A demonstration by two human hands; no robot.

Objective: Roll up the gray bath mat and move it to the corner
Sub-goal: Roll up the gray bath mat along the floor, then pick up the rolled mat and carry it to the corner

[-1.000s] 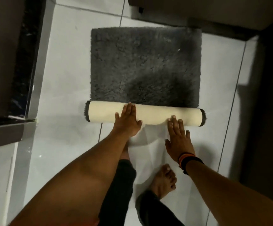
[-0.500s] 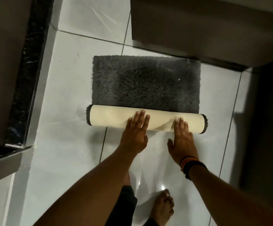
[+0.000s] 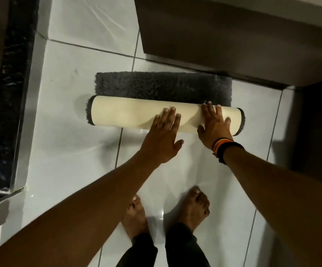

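Note:
The gray bath mat [image 3: 162,86] lies on the white tiled floor, most of it wound into a thick roll [image 3: 125,114] whose cream backing faces out. Only a narrow strip of gray pile stays flat beyond the roll. My left hand [image 3: 163,137] lies flat with spread fingers on the roll's middle. My right hand [image 3: 215,125], with dark and orange bands at the wrist, presses flat on the roll's right part. Neither hand grips anything.
A dark wall or door base [image 3: 233,45] stands just behind the mat. A black-and-metal threshold [image 3: 21,97] runs down the left side. A dark opening [image 3: 318,132] lies to the right. My bare feet [image 3: 194,209] stand on the tiles behind my hands.
The roll has moved away from me and grown thicker, so the flat gray part has shrunk to a narrow strip. Both hands have followed it forward, and my feet have stepped closer.

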